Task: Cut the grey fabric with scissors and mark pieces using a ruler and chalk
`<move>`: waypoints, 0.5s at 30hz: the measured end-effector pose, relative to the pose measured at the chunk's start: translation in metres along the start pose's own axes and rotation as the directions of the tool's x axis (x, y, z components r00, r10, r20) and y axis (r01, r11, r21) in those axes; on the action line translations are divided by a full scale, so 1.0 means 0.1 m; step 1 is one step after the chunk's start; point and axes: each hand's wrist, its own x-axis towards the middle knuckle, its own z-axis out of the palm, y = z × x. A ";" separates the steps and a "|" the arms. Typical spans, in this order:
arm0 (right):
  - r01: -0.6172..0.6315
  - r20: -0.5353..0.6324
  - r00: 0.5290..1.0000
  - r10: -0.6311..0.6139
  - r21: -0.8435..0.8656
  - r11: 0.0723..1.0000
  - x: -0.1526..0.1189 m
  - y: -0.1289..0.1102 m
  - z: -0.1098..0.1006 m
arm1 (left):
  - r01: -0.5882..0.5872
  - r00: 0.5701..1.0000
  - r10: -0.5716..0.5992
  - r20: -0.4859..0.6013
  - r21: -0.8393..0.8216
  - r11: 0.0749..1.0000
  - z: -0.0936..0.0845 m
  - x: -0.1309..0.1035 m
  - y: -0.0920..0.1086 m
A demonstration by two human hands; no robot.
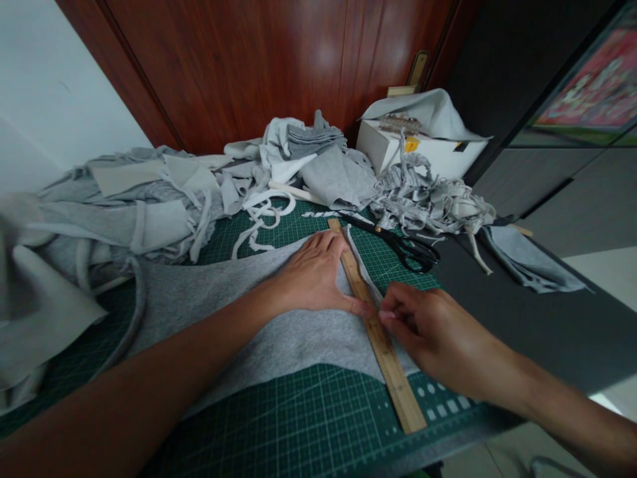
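Note:
A piece of grey fabric (199,292) lies spread on a green cutting mat (279,411). Across its right end runs a wooden ruler (393,372), with a narrow strip of fabric showing beyond the ruler's right edge. My left hand (318,275) lies with fingers stretched over the fabric and the ruler's left edge, its thumb on the ruler. My right hand (423,318) is closed in a pinch beside the ruler's right edge, close to my left thumb. Whatever its fingertips hold is hidden. Black-handled scissors (408,249) rest on the mat beyond my right hand.
Heaps of grey fabric (124,206) cover the table's left and back. Thin cut strips (438,199) pile up before a white box (428,149). Folded dark grey cloth (532,259) lies at the right edge. A wooden door (259,66) and cabinet (572,186) stand behind.

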 end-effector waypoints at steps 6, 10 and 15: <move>-0.039 0.080 0.996 0.042 -0.039 0.998 -0.27 -0.03 0.01 | -0.023 1.000 0.023 -0.007 0.028 0.999 0.02 -0.01 -0.04; -0.070 0.154 0.984 0.084 -0.092 0.993 -0.42 -0.04 0.00 | -0.040 0.999 0.041 -0.028 0.017 0.999 0.03 -0.01 -0.05; -0.061 0.206 0.974 0.089 -0.138 0.989 -0.50 -0.10 -0.04 | -0.026 1.000 0.026 -0.006 0.009 1.000 0.02 -0.01 -0.03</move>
